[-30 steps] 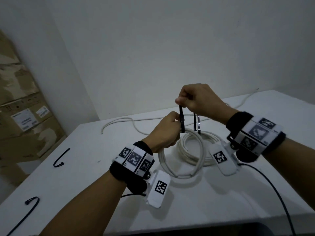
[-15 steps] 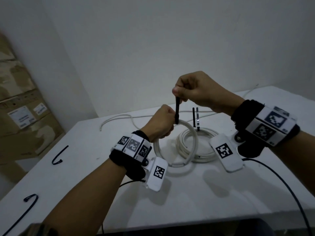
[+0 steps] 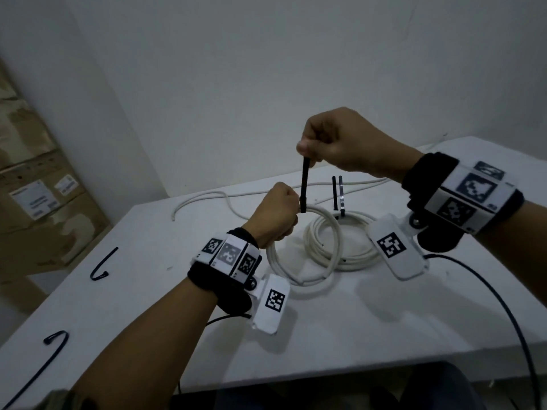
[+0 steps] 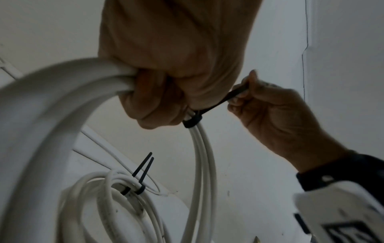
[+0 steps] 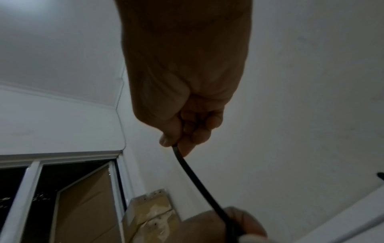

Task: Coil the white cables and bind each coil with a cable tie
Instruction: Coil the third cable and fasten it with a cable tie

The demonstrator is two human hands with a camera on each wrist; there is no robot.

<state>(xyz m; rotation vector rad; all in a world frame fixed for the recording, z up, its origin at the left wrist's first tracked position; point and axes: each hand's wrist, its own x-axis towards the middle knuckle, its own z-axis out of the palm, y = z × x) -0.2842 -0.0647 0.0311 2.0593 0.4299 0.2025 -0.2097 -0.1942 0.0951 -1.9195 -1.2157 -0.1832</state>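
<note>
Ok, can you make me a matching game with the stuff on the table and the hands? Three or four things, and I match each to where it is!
Things:
1. left hand
2. right hand
3. tied coil
4. spare black ties

Places or states:
A. lies flat on the table, two tie tails sticking up
B. pinches the black tie tail and pulls it upward
C. lie loose near the table's left edge
D. grips the white coil being bound

Pairs: 1-D, 2-B, 3-A, 4-C
</note>
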